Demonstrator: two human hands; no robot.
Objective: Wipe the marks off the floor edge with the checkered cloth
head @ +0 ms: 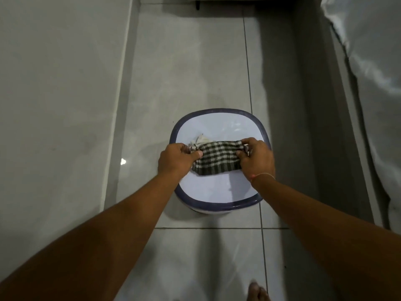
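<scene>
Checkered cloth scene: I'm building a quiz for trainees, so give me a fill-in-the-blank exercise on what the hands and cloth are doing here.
1. The checkered cloth is gripped at its two ends by ____ hands, the left hand and the right hand.
2. The cloth is held above a white basin with a dark ____ rim.
3. The basin stands on the tiled ____.
4. A thin string bracelet sits on the ____ wrist.

Missing words: both; blue; floor; right
</scene>
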